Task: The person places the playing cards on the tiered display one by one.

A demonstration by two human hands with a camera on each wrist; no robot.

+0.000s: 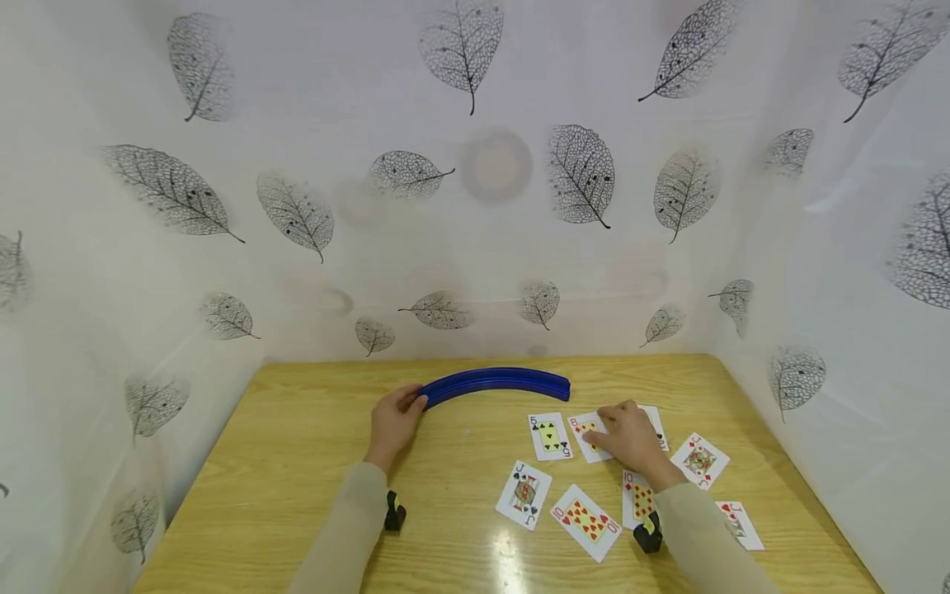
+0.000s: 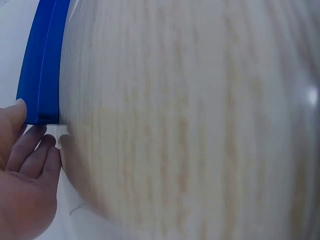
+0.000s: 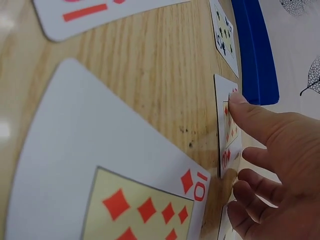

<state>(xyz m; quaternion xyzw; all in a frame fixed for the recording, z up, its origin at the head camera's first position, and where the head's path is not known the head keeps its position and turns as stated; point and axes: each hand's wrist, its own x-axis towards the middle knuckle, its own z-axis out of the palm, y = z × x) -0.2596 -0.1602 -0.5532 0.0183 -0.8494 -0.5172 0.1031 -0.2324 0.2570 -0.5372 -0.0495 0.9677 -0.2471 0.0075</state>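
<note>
A curved blue playing card holder [image 1: 496, 379] lies near the back of the table. My left hand [image 1: 395, 425] grips its left end, the thumb [image 2: 19, 111] on one side and the other fingers [image 2: 37, 155] at the end. On the right, my right hand [image 1: 631, 436] has its thumb on the eight of diamonds card [image 1: 586, 429], with its fingers bent at the card's edge; the right wrist view shows this card [image 3: 229, 135] close up. Left of it is the five of clubs [image 1: 550, 436]. Another card [image 1: 656, 421] is partly hidden behind the right hand.
Face up nearer the front lie the jack of spades [image 1: 524, 495], ten of hearts [image 1: 586, 522] and ten of diamonds [image 1: 637, 500], partly under the right wrist. Two red jacks, diamonds [image 1: 700, 460] and hearts [image 1: 740, 525], lie farther right. Leaf-printed curtains [image 1: 490, 247] surround the table.
</note>
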